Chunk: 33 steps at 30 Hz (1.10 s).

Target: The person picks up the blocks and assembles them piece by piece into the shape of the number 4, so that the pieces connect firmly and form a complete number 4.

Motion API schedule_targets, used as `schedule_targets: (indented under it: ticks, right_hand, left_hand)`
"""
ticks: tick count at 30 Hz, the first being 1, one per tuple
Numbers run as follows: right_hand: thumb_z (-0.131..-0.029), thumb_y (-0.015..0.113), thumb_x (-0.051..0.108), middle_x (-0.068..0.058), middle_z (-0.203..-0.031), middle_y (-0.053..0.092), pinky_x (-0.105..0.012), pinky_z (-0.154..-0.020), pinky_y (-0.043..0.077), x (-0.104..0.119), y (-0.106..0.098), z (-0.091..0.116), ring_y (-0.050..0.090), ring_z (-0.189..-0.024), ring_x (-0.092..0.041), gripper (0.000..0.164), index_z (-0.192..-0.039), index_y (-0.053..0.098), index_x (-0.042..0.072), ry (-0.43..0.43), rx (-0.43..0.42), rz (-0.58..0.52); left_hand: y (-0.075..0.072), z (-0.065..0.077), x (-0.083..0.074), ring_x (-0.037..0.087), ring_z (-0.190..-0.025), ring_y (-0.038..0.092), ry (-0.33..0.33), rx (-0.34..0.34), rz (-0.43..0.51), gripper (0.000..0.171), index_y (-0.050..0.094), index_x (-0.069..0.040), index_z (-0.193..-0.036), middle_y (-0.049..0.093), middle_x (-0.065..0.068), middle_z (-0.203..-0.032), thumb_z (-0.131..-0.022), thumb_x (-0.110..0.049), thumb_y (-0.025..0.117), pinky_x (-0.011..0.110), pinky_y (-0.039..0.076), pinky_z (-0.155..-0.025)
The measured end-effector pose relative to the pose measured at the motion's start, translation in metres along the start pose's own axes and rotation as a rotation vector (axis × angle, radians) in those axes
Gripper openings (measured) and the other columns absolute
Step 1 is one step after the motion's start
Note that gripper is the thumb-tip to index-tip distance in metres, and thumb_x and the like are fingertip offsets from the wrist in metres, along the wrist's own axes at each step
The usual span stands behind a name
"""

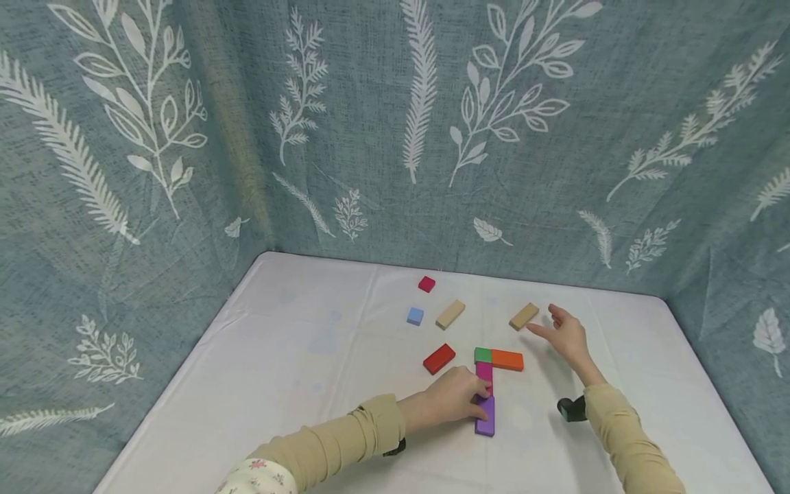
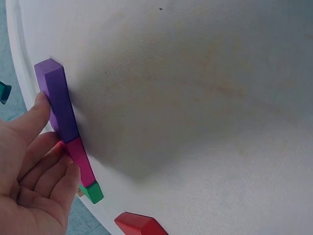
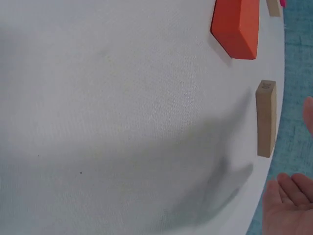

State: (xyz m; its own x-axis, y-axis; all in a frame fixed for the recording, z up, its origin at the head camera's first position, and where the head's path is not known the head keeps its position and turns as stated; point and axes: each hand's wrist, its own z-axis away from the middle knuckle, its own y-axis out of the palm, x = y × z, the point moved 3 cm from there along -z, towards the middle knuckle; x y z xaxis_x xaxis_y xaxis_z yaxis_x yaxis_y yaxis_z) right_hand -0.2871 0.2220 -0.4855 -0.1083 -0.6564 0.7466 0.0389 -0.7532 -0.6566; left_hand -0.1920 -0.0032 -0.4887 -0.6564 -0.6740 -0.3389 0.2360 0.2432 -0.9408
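My left hand point(image 1: 453, 394) reaches over a row of blocks, thumb and index finger at the purple block point(image 1: 485, 422). In the left wrist view the thumb touches the purple block point(image 2: 58, 103), and the other fingers bend beside the magenta block point(image 2: 80, 159). The purple block meets the magenta block's near end. A green block point(image 1: 483, 355) sits at the far end, against an orange block point(image 1: 507, 360) pointing right. My right hand point(image 1: 566, 337) hovers, thumb and fingers apart, just right of a plain wooden block point(image 1: 524, 316), holding nothing.
Left of the row lies a red block point(image 1: 439, 359). Farther back are another wooden block point(image 1: 450, 314), a small blue block point(image 1: 415, 316) and a small crimson block point(image 1: 426, 284). A patterned curtain point(image 1: 370, 137) stands behind the white table point(image 1: 278, 329).
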Motion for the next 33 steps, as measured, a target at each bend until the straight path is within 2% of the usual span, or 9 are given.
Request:
schedule_targets:
  ticks: [6,15,26,33]
  right_hand:
    - [-0.088,0.068,0.026,-0.03,-0.15,0.026,-0.05,-0.111,0.031,-0.005,0.004,-0.004,0.028,-0.137,-0.046,0.081,-0.145,0.023,-0.01,0.019,0.0,-0.008]
    - [-0.086,0.069,0.025,-0.035,-0.147,0.025,-0.054,-0.109,0.032,-0.004,0.019,-0.005,0.03,-0.134,-0.05,0.084,-0.144,0.021,-0.012,0.009,0.02,0.083]
    - [-0.087,0.068,0.024,-0.033,-0.15,0.02,-0.052,-0.115,0.022,-0.005,0.028,-0.008,0.02,-0.139,-0.047,0.085,-0.145,0.017,-0.012,0.019,-0.008,0.035]
    - [-0.087,0.067,0.019,-0.033,-0.15,0.022,-0.051,-0.115,0.022,-0.005,0.032,-0.008,0.021,-0.14,-0.047,0.081,-0.144,0.02,-0.013,-0.005,-0.035,0.029]
  left_hand:
    - [-0.001,0.0,0.001,0.006,-0.1,0.066,0.009,0.002,0.02,0.038,0.073,-0.014,-0.107,0.07,-0.003,-0.113,-0.075,-0.034,0.078,0.01,0.048,-0.082]
    - [-0.001,0.001,0.001,0.004,-0.095,0.066,0.036,-0.002,0.037,0.037,0.073,-0.014,-0.107,0.07,-0.003,-0.113,-0.076,-0.034,0.077,0.007,0.046,-0.078]
    - [-0.001,0.001,0.001,0.004,-0.096,0.067,0.039,-0.007,0.003,0.038,0.073,-0.014,-0.106,0.07,-0.003,-0.113,-0.075,-0.036,0.077,0.006,0.046,-0.078]
    - [-0.001,0.003,0.001,0.003,-0.098,0.066,0.046,-0.012,0.006,0.036,0.073,-0.015,-0.106,0.07,-0.004,-0.112,-0.076,-0.034,0.077,0.007,0.047,-0.081]
